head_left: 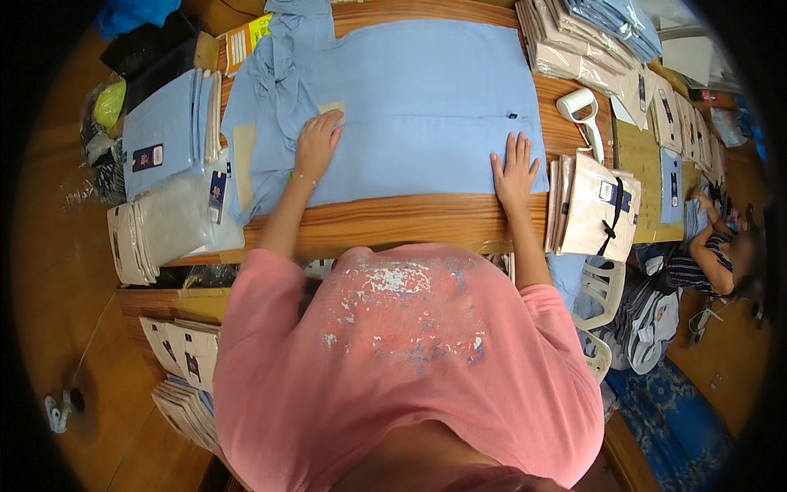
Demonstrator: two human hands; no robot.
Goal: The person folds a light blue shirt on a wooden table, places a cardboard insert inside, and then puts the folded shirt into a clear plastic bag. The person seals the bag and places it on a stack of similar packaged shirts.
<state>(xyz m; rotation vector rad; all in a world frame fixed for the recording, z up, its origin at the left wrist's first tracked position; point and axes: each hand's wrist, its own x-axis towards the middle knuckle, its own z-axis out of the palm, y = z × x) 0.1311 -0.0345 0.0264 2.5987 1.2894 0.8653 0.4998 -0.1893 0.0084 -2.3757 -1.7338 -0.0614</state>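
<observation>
A light blue shirt [426,98] lies spread flat, face down, on a wooden table [410,221]. My left hand [316,143] presses flat on its left part, fingers apart, touching a piece of tan cardboard [332,109] under the folded sleeve. Near the shirt's lower right edge, my right hand [515,170] rests flat with fingers spread. Neither hand grips anything. The sleeve [283,74] is bunched at the upper left.
Stacks of bagged blue shirts [164,131] sit at the left, beige folded shirts [594,205] at the right, more stacks [590,41] at the back. A white handheld tool [584,115] lies at right. Another person [713,254] sits at far right beside a white plastic chair [602,287].
</observation>
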